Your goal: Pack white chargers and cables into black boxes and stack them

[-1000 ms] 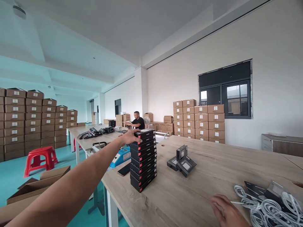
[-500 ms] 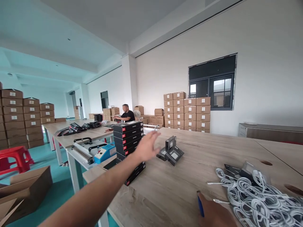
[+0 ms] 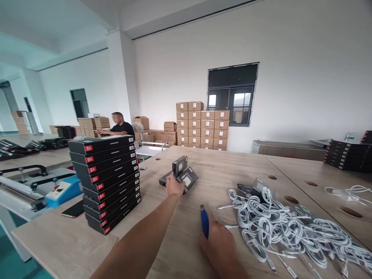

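My left hand reaches to a small cluster of black boxes with pale windows on the table. Its thumb and fingers are apart at the near edge of the leaning box, close to the upright box. Whether the fingertips touch them is hard to see. My right hand is closed around a blue-handled utility knife, its tip pointing away from me. Right of that hand lies a heap of coiled white cables, with dark packages partly beneath its far side.
A tall stack of flat black boxes stands left of my arm, beside a phone. Farther left is a blue machine. A person sits beyond. Cartons line the wall, and the wooden table has round holes.
My view has turned right and moved closer. My left hand has gone from beside the tall stack to the small boxes. The right hand, with the utility knife, shows more fully.
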Demonstrator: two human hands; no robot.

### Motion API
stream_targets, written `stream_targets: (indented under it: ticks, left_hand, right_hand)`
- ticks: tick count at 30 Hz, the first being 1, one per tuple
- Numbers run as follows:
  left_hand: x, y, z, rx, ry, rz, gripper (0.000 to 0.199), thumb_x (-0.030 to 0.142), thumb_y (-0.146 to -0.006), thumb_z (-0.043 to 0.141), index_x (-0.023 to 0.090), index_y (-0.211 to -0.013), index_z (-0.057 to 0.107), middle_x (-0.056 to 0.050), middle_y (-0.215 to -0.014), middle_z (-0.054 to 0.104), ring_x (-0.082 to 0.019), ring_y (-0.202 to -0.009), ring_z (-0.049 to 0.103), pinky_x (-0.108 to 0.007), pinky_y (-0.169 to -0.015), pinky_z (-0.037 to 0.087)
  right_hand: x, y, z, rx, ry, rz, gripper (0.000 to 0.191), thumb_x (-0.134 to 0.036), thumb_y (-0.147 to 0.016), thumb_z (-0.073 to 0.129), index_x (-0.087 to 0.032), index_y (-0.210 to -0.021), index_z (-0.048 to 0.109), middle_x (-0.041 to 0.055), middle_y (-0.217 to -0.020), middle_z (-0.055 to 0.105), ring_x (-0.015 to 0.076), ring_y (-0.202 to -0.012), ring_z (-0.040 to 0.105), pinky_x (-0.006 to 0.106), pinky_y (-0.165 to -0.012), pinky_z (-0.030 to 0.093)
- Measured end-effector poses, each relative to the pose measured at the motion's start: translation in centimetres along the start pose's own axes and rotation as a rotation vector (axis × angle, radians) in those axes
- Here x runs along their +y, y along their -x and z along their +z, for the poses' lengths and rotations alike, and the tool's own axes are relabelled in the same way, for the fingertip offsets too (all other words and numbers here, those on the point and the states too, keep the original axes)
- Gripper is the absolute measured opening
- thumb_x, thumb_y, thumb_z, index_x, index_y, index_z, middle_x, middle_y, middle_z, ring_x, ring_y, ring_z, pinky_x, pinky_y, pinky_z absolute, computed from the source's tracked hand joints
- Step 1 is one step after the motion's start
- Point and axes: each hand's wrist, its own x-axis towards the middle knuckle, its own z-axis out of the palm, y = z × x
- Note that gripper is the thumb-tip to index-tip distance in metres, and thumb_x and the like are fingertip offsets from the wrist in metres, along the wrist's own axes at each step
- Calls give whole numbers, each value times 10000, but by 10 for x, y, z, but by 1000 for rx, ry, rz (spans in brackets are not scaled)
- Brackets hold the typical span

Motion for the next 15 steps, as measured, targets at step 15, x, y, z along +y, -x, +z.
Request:
stream_targets:
  ticks: [15]
  left_hand:
    - [-3, 82, -54, -517, 1083, -152, 803, 280, -512, 935, 185, -1236, 600, -88, -1039, 706, -189, -818, 683, -298, -732, 531]
  right_hand:
    - [17, -16, -34, 132, -1347, 351, 442, -527, -665, 825, -227, -824, 542, -53, -596, 567, 131, -475, 522, 220, -378, 390]
